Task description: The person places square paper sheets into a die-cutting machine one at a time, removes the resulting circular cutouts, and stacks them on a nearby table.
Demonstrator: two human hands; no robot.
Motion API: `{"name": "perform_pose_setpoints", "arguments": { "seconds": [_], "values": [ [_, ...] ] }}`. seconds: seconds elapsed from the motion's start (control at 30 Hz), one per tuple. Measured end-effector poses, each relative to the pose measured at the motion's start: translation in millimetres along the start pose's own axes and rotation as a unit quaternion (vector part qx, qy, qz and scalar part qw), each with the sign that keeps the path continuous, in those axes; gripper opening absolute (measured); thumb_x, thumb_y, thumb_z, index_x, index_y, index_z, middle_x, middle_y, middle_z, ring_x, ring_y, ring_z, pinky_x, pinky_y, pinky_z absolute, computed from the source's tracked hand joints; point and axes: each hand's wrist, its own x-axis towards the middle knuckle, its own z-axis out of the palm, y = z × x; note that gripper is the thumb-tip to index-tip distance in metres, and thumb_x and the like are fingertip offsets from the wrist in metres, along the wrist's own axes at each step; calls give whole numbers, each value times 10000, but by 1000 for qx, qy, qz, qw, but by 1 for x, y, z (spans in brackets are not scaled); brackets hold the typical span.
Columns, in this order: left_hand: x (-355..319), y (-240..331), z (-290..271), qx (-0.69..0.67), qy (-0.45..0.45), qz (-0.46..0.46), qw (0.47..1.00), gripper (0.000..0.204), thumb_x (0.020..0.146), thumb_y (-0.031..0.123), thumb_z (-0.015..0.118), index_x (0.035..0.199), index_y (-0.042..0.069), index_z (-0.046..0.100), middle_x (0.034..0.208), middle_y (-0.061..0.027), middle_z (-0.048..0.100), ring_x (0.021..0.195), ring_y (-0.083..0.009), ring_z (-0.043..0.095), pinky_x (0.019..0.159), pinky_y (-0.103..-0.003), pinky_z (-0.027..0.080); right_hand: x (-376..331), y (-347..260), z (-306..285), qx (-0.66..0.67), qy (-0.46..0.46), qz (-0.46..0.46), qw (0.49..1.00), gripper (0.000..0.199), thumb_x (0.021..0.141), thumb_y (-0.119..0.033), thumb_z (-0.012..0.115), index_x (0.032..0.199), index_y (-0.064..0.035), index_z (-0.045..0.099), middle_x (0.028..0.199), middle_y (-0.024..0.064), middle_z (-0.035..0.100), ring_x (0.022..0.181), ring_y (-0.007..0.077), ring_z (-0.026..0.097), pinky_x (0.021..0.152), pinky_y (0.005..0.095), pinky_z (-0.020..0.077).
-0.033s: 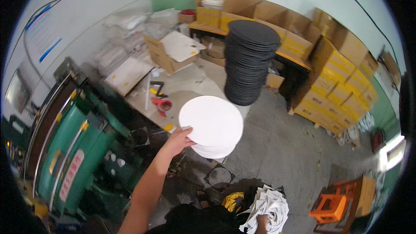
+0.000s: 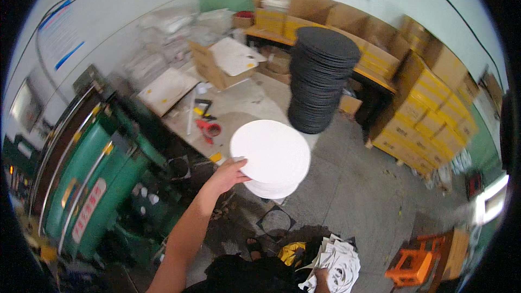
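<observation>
My left hand point(image 2: 227, 175) is closed at the left edge of a stack of white round discs point(image 2: 271, 149), thumb on the top face and fingers at the rim. The upper discs sit offset from the lower ones. Beside my body at the lower edge, my right hand point(image 2: 321, 274) grips a bundle of white offcuts point(image 2: 340, 265) with curved cut edges; its fingertips are partly hidden. Beyond the white discs a tall, slightly uneven pile of black round discs point(image 2: 324, 76) stands at the table's far right corner.
A green machine point(image 2: 89, 184) stands at the left. On the table point(image 2: 255, 100) lie a red tape dispenser point(image 2: 208, 129) and an open carton point(image 2: 213, 70). Stacked cardboard boxes point(image 2: 429, 114) stand at the right, an orange stool point(image 2: 410, 267) at the lower right. A square black frame point(image 2: 275, 221) lies on the floor.
The whole view has shifted slightly, so most things appear a little further right. My left hand keeps its place at the rim of the white discs, and my right hand still holds the offcuts.
</observation>
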Motion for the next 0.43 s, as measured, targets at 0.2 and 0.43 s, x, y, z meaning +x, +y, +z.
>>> {"name": "perform_pose_setpoints", "arguments": {
  "seconds": [0.2, 0.43],
  "values": [
    [-100, 3, -69, 95, 89, 116, 985, 462, 979, 302, 530, 1291, -28, 451, 1060, -164, 636, 892, -237, 650, 818, -366, 558, -35, -187, 33, 265, -397, -147, 867, 156, 901, -158, 587, 972, -25, 624, 823, 107, 652, 713, 248, 632, 630, 395, 539],
    [-401, -242, -221, -35, 565, 103, 818, 369, 966, 214, 550, 1264, -1, 520, 1013, -124, 665, 875, -212, 643, 793, -349, 533, -170, -352, -2, -12, -442, -269, 856, 382, 905, -291, 620, 1169, -20, 566, 1017, 139, 673, 901, 266, 654, 761, 397, 549]
  ]
}}
